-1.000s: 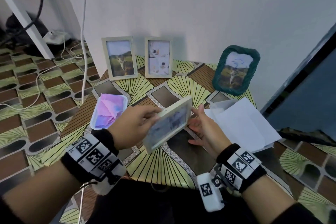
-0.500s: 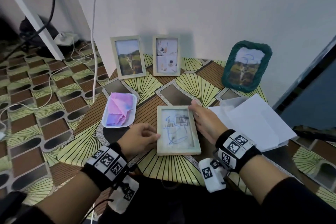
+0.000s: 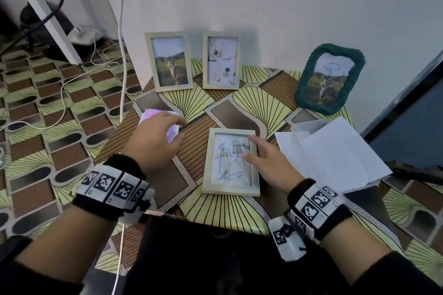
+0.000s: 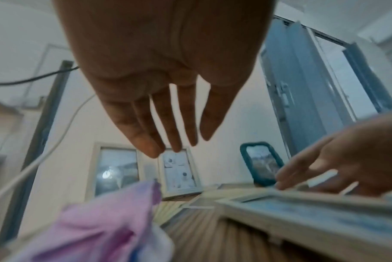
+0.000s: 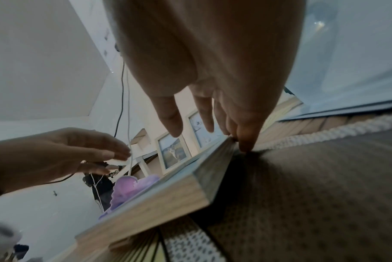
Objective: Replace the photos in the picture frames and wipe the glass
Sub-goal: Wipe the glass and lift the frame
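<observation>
Head view: the light wooden frame [image 3: 230,162] lies flat, glass up, on the patterned table [image 3: 261,100]; the right hand [image 3: 265,160] rests straight fingers on its right edge, and the left hand [image 3: 153,137] hovers over the pink cloth [image 3: 173,130]. Left wrist view: fingers [image 4: 145,131] extended, grasping nothing, above the cloth [image 4: 105,221]. Right wrist view: fingertips [image 5: 244,140] touch the frame's [image 5: 159,205] side.

Flat frame [image 3: 230,162]: pale wood, blue scribbles on glass. Cloth [image 3: 173,130] at 9 o'clock from it: pink and purple. Table cover [image 3: 259,100]: yellow-green fans, brown stripes, black lines. Woven frame [image 3: 330,78] at 2 o'clock: dark green, blue scribble. Papers [image 3: 335,153] at 3 o'clock: white. Wrist bands [image 3: 112,184]: black, white squares with black marks. Wall [image 3: 263,2]: white.
</observation>
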Available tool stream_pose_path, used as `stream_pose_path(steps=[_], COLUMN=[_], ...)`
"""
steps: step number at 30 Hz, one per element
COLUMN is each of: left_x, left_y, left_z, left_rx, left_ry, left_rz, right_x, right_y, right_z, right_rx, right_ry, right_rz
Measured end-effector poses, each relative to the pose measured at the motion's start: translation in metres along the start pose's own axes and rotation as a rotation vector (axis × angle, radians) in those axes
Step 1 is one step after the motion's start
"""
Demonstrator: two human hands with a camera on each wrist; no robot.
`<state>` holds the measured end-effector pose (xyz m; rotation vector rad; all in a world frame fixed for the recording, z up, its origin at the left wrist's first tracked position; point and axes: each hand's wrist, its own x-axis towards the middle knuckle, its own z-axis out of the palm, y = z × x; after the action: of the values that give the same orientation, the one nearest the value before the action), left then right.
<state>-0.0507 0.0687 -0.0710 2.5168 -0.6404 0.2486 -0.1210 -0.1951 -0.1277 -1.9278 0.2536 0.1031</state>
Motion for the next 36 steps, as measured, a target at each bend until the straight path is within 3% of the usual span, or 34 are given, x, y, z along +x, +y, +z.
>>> stream_pose_path(steps=[2, 4, 6, 8, 11, 13, 16, 23, 36], left_x=[0.011, 0.017, 0.017, 0.016, 0.017, 0.016, 0.012, 0.014, 0.022], left_y=[-0.006, -0.011, -0.019, -0.029, -0.047, -0.058, -0.067, -0.073, -0.072], left_z=[-0.005, -0.003, -0.001, -0.004, -0.011, -0.010, -0.001, 0.008, 0.011], left_rx=[0.133, 0.345, 0.574, 0.671, 0.583, 0.565, 0.572, 0.615, 0.507], left_ry=[-0.175, -0.357, -0.434, -0.422, -0.393, -0.451, -0.498, -0.385, -0.303], left_rz=[0.082, 0.052, 0.030, 0.010, -0.088, -0.121, -0.111, -0.063, -0.105], right_x=[-0.003, -0.003, -0.003, -0.002, -0.001, 0.001, 0.003, 0.000, -0.008], right_y=[0.000, 0.001, 0.002, 0.006, 0.010, 0.012, 0.012, 0.006, -0.002], right_z=[0.000, -0.001, -0.002, -0.002, 0.000, 0.002, 0.003, 0.000, -0.006], right_rx=[-0.052, -0.111, -0.150, -0.138, -0.138, -0.143, -0.099, 0.194, 0.191], right_ry=[-0.014, -0.030, -0.050, -0.062, -0.057, -0.055, -0.057, 0.004, -0.006], right_rz=[-0.012, -0.035, -0.050, -0.057, -0.061, -0.045, -0.023, 0.057, 0.057])
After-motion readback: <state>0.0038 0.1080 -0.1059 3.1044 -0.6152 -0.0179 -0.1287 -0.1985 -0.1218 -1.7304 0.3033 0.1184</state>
